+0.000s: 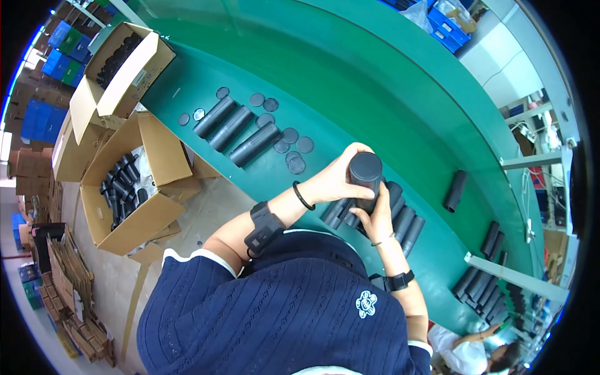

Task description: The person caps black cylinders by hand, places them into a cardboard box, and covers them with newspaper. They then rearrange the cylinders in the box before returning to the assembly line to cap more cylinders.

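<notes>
The fingers of the left hand wrap over the top and far side of a dark grey tube, while the right hand closes around its lower part from the near side, so both are clamped on the same piece. The tube stands nearly upright, its round capped end facing the camera, likely because an end-on grip lets one hand steady the body while the other works at the top. It hovers just above a bunch of like tubes lying side by side on the green tabletop, at about five o'clock from the held one, close enough to reach without stretching. At ten o'clock, farther out, three longer tubes lie parallel with loose round caps scattered around them, flat on the surface where they can be picked singly. A single tube rests at three o'clock, and more are heaped toward four o'clock near the belt's edge. Well off at nine o'clock, open cardboard boxes on the floor hold more dark parts. Another person works at five o'clock.
</notes>
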`<state>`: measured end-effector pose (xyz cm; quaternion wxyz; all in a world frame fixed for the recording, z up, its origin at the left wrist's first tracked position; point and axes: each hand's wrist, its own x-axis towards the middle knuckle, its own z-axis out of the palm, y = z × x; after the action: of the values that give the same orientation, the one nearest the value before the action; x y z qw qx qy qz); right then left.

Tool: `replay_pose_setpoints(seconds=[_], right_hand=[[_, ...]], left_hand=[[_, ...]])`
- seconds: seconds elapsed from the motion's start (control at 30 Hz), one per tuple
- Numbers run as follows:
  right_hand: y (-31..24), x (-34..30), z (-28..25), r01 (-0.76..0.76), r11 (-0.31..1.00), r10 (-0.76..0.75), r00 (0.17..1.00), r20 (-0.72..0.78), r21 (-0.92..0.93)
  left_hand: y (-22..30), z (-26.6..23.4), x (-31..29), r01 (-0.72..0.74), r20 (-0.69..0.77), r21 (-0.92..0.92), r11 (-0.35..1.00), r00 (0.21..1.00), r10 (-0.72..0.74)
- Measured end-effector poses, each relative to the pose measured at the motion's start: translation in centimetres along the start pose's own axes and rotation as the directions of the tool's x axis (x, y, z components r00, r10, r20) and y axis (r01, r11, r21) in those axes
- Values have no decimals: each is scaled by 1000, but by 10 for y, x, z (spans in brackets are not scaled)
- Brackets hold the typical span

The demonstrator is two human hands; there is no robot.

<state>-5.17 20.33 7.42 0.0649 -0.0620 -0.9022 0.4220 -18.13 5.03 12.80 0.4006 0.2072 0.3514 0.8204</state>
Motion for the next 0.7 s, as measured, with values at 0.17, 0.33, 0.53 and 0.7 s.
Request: replay_pose_setpoints(seconds=[0.17, 0.33, 0.53, 0.7], right_hand=[[-22, 19, -27, 104, 994, -104, 995, 6, 18], [-11, 27, -18, 102, 989, -112, 989, 100, 103], [-2, 17, -7, 36, 988, -65, 979, 193, 150], [-17, 21, -23, -53, 685, 19, 998, 55, 726]], left_hand=[[-2, -18, -11, -102, 17, 495, 863, 994, 107], [-4, -19, -16, -121, 46, 491, 863, 993, 113], [-10, -14, -10, -62, 48, 368, 928, 998, 48], [-10, -15, -6, -102, 99, 638, 764, 994, 50]])
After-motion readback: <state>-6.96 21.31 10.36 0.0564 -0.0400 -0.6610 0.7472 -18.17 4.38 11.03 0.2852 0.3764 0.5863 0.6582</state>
